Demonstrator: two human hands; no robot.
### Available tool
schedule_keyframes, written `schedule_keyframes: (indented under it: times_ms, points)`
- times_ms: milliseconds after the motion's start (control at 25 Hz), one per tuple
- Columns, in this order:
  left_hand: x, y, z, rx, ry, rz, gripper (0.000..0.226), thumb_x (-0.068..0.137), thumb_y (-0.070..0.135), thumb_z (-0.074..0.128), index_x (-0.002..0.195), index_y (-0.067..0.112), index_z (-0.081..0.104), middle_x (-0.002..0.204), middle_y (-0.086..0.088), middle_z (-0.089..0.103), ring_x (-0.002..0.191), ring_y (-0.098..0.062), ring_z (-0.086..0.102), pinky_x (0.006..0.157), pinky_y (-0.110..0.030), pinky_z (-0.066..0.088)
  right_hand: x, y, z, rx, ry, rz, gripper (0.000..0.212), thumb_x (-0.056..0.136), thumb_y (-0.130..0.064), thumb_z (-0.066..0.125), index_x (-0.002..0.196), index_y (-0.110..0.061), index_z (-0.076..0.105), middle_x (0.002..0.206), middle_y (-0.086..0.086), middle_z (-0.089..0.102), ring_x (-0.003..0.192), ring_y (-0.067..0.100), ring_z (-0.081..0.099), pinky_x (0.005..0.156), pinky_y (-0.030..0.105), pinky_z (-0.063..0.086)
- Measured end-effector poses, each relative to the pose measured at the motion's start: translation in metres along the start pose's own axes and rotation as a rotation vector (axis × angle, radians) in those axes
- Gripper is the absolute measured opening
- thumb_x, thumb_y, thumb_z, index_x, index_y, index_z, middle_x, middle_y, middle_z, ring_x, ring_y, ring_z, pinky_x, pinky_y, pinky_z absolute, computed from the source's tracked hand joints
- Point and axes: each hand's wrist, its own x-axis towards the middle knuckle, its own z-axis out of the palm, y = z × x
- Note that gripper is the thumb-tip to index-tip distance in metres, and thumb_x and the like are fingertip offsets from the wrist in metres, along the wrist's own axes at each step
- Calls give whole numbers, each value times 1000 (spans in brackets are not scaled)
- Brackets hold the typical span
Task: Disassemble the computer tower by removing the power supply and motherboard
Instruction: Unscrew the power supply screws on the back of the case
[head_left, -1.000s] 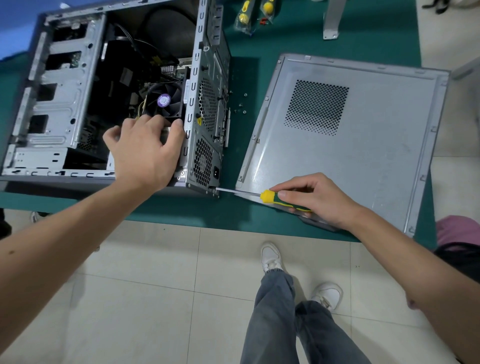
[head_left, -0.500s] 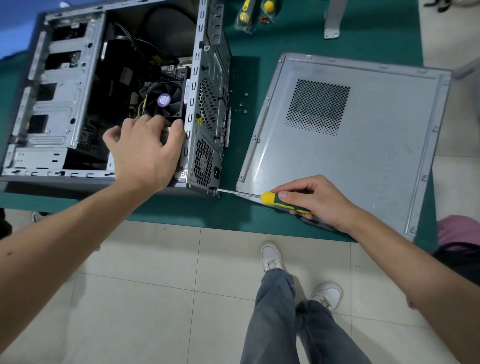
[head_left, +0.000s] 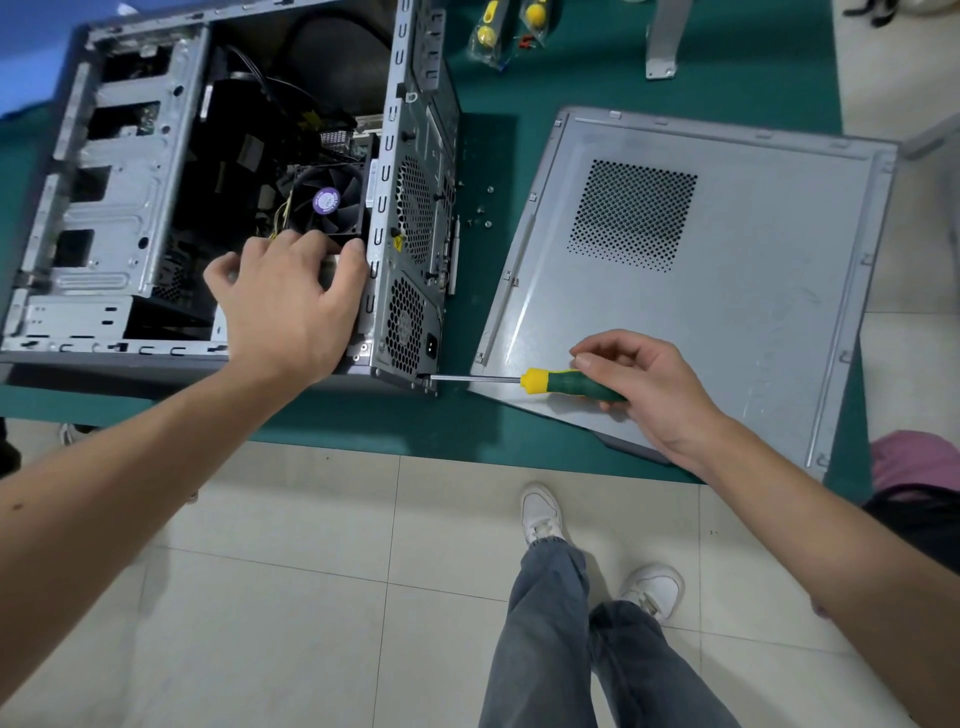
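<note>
At 6 o'clock, nearest to the camera, the person's legs in grey jeans (head_left: 561, 649) and white shoes are standing on the pale tiled floor (head_left: 291, 597). Beyond them the front edge of the table with a dark green cover (head_left: 363, 423) is running across the view.

At 3 o'clock the right hand (head_left: 644, 384) is pinching the green and yellow handle of a screwdriver (head_left: 566, 383) between thumb and curled fingers. Its thin steel shaft is lying almost level, and the tip is touching the lower rear corner of the grey metal computer tower (head_left: 415, 249). The hand is hovering over the flat grey steel side panel (head_left: 753, 291), which is lying on the table with a square patch of small round holes.

At 10 o'clock the left hand (head_left: 285, 306) is gripping a grey box inside the open tower, the fingers curled over its top edge, just beside the rear wall. Just behind it the black round fan with a purple label (head_left: 326, 201) is showing, with dark cables above.

Between tower and panel several small silver screws (head_left: 480, 210) are lying loose. At 12 o'clock two clear bags with yellow pieces (head_left: 506, 31) are resting on the cover.
</note>
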Motion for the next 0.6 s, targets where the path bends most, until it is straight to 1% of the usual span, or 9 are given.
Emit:
schedule_keyframes:
  times_ms: [80,160,200,280,360,400,480,560,600]
  points:
    - [0,0,0,2,3,-2,53,96,52,25,73,14,53,83,0,54,97,-24,47,104,-46,23,-3,0,0,147,-2,2,20,80,-1,73,92,-17,71,87,1,66,80,17,61,68,30,54]
    - [0,0,0,2,3,-4,53,96,52,25,74,14,54,83,0,54,98,-24,47,103,-46,23,-4,0,-1,259,-9,22,30,76,5,74,95,-17,69,95,3,65,85,17,63,74,24,54]
    - [1,0,0,3,2,-5,53,96,52,25,74,14,55,83,0,54,99,-24,47,103,-46,23,-4,0,-1,267,-22,31,28,77,2,74,96,-18,69,97,3,65,85,17,63,73,23,53]
    - [1,0,0,4,2,-4,53,96,53,25,75,14,56,83,1,53,99,-24,47,103,-45,23,-4,-3,0,150,-36,80,10,86,-19,72,96,-17,69,96,5,64,78,21,66,71,28,54]
    - [1,0,0,0,-3,-6,54,95,53,24,74,14,56,83,1,54,99,-24,47,104,-46,23,-3,-5,-3,-112,-23,94,21,95,-39,60,93,-20,69,88,4,61,61,21,61,56,30,48]
    - [1,0,0,0,-5,-7,54,95,53,24,74,14,56,83,1,54,99,-24,47,104,-46,23,-3,-6,-3,-188,-15,74,21,96,-39,58,93,-21,69,84,2,59,57,18,56,52,29,43]
    - [0,1,0,1,-7,-7,55,94,53,23,74,15,55,82,1,53,98,-24,47,105,-47,23,-3,-7,-5,-99,-27,15,6,95,-23,62,96,-23,68,80,-4,60,61,14,54,53,26,40]
    - [0,1,-1,1,-8,-7,54,94,53,23,74,15,55,83,1,54,99,-24,47,105,-47,23,-5,-7,-8,58,-79,-1,28,87,-1,67,102,-25,67,89,-6,66,76,16,58,63,28,43]
    - [0,1,-1,1,-9,-7,54,95,53,23,74,15,55,83,0,54,99,-25,47,105,-47,23,-5,-7,-9,72,-90,-13,35,84,4,69,103,-26,67,94,-5,68,80,17,58,66,30,43]
